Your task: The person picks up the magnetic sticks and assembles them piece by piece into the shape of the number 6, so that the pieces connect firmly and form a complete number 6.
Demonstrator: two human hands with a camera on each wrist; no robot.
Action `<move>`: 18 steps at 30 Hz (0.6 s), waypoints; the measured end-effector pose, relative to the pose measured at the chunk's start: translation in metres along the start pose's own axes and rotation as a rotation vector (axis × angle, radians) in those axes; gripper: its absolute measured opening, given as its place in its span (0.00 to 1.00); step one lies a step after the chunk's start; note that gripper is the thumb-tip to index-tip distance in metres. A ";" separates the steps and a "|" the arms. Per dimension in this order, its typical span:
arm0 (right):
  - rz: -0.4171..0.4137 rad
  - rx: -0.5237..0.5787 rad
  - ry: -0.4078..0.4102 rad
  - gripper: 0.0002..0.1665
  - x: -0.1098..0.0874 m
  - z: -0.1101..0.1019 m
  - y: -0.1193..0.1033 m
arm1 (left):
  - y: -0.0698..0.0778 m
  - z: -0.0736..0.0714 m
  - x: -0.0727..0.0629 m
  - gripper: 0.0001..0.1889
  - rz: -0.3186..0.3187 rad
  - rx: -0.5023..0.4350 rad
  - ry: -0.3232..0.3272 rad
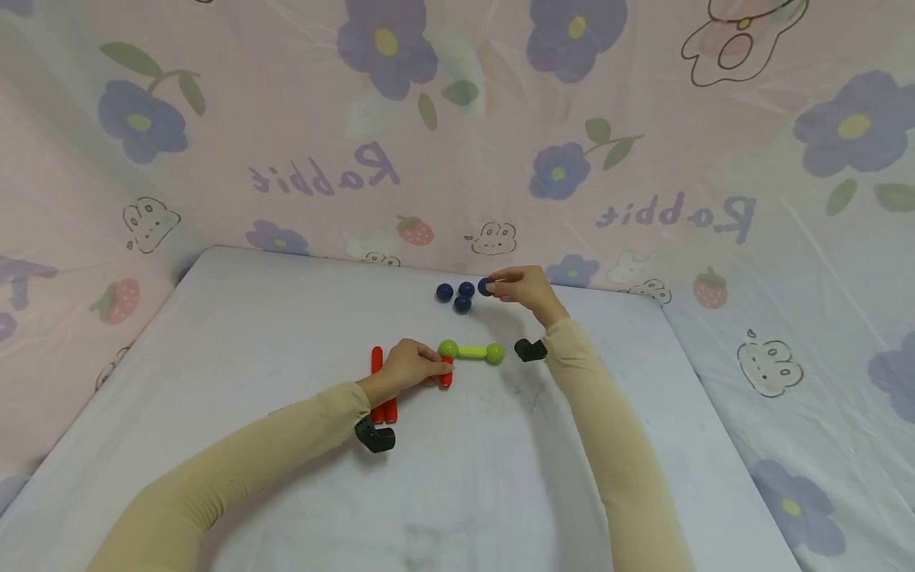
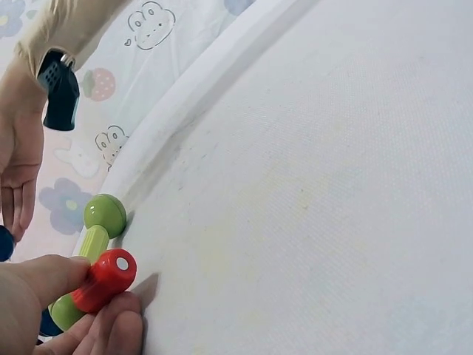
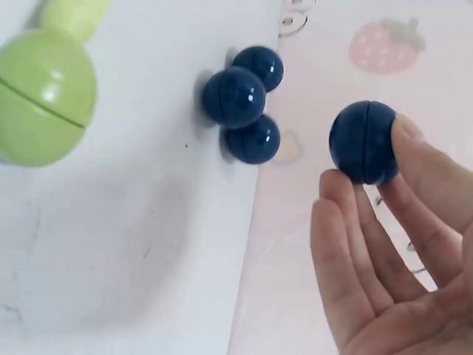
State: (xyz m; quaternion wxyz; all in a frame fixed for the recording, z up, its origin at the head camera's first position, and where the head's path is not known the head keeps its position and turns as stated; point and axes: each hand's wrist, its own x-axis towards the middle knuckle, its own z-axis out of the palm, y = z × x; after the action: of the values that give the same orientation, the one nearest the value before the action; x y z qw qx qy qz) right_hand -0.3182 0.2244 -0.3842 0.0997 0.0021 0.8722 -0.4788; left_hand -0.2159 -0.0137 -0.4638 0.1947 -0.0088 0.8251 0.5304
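Observation:
My left hand [image 1: 409, 367] pinches a short red rod [image 2: 109, 279] between thumb and fingers, its end with a pale round spot showing in the left wrist view. The rod's far end meets one ball of a green piece [image 1: 472, 352], a light green bar with a green ball at each end. At the back of the table my right hand [image 1: 525, 287] holds a dark blue ball [image 3: 363, 143] by thumb and fingertips. To its left, three more blue balls [image 3: 233, 97] sit close together on the table.
Several red rods [image 1: 377, 361] lie side by side under and beside the left wrist. The white table [image 1: 286, 302] ends at the back against a patterned cloth [image 1: 457, 183]. Black wrist devices [image 1: 530, 350] hang from both sleeves.

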 end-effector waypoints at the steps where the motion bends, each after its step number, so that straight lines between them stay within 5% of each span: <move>1: -0.010 -0.005 -0.003 0.25 -0.003 0.000 0.000 | 0.000 0.000 0.000 0.16 0.001 -0.001 -0.001; 18: -0.108 -0.022 -0.112 0.20 -0.082 0.037 0.014 | 0.001 -0.002 -0.001 0.16 0.017 -0.002 -0.021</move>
State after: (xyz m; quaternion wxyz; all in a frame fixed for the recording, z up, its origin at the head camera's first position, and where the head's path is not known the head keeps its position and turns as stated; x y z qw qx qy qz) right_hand -0.2301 0.2085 -0.4004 0.1222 -0.0729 0.8694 -0.4732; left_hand -0.2158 -0.0151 -0.4622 0.1986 0.0036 0.8226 0.5328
